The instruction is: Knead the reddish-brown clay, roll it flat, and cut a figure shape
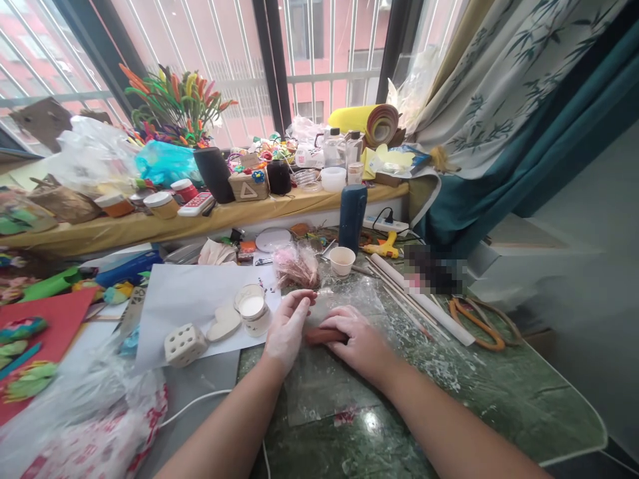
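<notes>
A roll of reddish-brown clay (317, 336) lies on a clear plastic sheet (319, 392) spread over the table. My right hand (357, 339) is closed over it, fingers on top and thumb at the near side. My left hand (290, 326) is held just left of the clay, turned on edge with fingers stretched out and a little bent. Its fingertips look stained reddish brown; whether anything small sits behind the thumb is hidden. White powder or paste coats both hands. Beside my left hand stands a glass jar (252, 309) with white contents.
White paper (164, 293) carries a large die (185, 344) and a pale heart-shaped piece (223, 323). Beyond my hands are a bagged brown material (297, 266), a paper cup (342, 261) and a dark blue speaker (352, 219). Sticks, a yellow glue gun (384, 245) and orange-handled scissors (474, 326) lie right.
</notes>
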Demonstrator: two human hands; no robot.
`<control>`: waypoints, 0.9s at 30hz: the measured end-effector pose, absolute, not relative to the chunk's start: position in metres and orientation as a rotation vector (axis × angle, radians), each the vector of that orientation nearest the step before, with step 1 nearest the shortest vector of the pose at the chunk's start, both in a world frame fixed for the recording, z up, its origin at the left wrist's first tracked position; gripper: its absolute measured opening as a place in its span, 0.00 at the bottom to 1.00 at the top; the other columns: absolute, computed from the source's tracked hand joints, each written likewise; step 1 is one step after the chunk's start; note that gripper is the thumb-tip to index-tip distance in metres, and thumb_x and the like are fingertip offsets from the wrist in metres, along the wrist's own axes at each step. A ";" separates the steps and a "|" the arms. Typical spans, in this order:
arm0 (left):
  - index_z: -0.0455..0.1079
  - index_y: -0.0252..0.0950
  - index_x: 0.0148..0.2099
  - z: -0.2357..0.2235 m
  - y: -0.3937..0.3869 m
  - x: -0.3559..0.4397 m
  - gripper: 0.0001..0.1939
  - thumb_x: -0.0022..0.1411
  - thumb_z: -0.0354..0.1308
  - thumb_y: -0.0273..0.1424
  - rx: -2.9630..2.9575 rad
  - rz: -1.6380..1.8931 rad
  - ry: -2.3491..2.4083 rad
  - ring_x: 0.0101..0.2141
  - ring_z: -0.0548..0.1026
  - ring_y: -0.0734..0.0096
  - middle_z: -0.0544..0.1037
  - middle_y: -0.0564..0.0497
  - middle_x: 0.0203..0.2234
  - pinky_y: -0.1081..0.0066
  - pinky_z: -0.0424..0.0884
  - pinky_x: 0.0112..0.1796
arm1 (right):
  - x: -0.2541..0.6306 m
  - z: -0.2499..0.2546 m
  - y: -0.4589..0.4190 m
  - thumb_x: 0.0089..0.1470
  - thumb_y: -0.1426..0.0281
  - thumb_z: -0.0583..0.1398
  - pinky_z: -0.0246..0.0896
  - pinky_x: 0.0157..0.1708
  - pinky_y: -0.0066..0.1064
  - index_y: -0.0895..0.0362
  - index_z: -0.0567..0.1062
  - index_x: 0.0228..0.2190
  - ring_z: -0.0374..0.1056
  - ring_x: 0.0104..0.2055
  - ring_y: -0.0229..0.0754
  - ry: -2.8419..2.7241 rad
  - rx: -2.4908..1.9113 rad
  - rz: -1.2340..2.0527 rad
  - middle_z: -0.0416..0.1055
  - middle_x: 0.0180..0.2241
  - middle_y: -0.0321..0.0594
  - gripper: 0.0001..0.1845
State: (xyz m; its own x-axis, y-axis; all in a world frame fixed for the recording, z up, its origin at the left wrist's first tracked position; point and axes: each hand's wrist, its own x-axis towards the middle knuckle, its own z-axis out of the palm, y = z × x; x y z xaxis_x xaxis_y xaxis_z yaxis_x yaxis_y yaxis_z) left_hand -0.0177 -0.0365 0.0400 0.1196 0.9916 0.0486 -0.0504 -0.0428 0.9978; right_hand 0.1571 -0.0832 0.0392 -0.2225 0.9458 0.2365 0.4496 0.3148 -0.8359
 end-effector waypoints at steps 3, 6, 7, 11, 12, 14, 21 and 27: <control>0.75 0.38 0.46 0.035 -0.032 -0.017 0.19 0.62 0.62 0.47 1.114 1.202 1.049 0.47 0.76 0.62 0.80 0.46 0.44 0.67 0.69 0.46 | 0.155 0.049 -0.087 0.57 0.71 0.63 0.65 0.48 0.41 0.47 0.81 0.43 0.71 0.45 0.48 -1.722 -1.154 0.738 0.78 0.40 0.38 0.13; 0.76 0.38 0.44 0.032 -0.029 -0.016 0.19 0.60 0.63 0.47 0.994 1.221 1.008 0.45 0.76 0.64 0.80 0.47 0.42 0.70 0.68 0.44 | 0.157 0.052 -0.088 0.61 0.67 0.60 0.65 0.47 0.39 0.48 0.79 0.47 0.71 0.44 0.47 -1.507 -1.218 0.608 0.77 0.41 0.39 0.13; 0.76 0.38 0.43 0.032 -0.028 -0.015 0.18 0.59 0.64 0.47 0.959 1.230 0.993 0.44 0.76 0.65 0.80 0.47 0.41 0.71 0.68 0.42 | 0.158 0.050 -0.086 0.60 0.67 0.61 0.65 0.47 0.39 0.49 0.79 0.46 0.71 0.44 0.47 -1.498 -1.285 0.594 0.77 0.41 0.40 0.12; 0.76 0.38 0.41 0.034 -0.026 -0.015 0.17 0.57 0.66 0.45 0.882 1.253 0.975 0.43 0.76 0.66 0.79 0.48 0.40 0.72 0.68 0.41 | 0.159 0.041 -0.078 0.53 0.67 0.67 0.65 0.45 0.40 0.51 0.79 0.42 0.72 0.44 0.49 -1.701 -1.498 0.694 0.77 0.40 0.40 0.12; 0.76 0.38 0.40 0.034 -0.027 -0.014 0.16 0.57 0.67 0.44 0.882 1.254 0.981 0.43 0.76 0.66 0.79 0.48 0.40 0.72 0.68 0.40 | 0.160 0.040 -0.077 0.53 0.67 0.67 0.65 0.45 0.40 0.51 0.79 0.42 0.72 0.44 0.49 -1.718 -1.503 0.700 0.78 0.40 0.40 0.12; 0.76 0.38 0.40 0.035 -0.027 -0.014 0.16 0.56 0.67 0.44 0.893 1.254 0.997 0.43 0.76 0.65 0.79 0.48 0.39 0.72 0.68 0.40 | 0.160 0.040 -0.078 0.56 0.67 0.65 0.65 0.46 0.39 0.50 0.79 0.42 0.72 0.44 0.48 -1.691 -1.432 0.670 0.78 0.40 0.39 0.10; 0.76 0.38 0.39 0.035 -0.029 -0.013 0.16 0.56 0.67 0.44 0.911 1.256 1.024 0.41 0.76 0.67 0.79 0.49 0.37 0.73 0.68 0.39 | 0.159 0.042 -0.080 0.56 0.68 0.65 0.64 0.48 0.41 0.50 0.79 0.43 0.71 0.46 0.50 -1.717 -1.467 0.622 0.77 0.41 0.40 0.11; 0.76 0.37 0.40 0.037 -0.031 -0.013 0.17 0.56 0.67 0.45 0.984 1.233 1.030 0.44 0.77 0.63 0.80 0.47 0.40 0.69 0.70 0.43 | 0.161 0.034 -0.078 0.55 0.65 0.65 0.66 0.46 0.40 0.49 0.80 0.40 0.72 0.44 0.48 -1.553 -1.408 0.772 0.78 0.40 0.38 0.09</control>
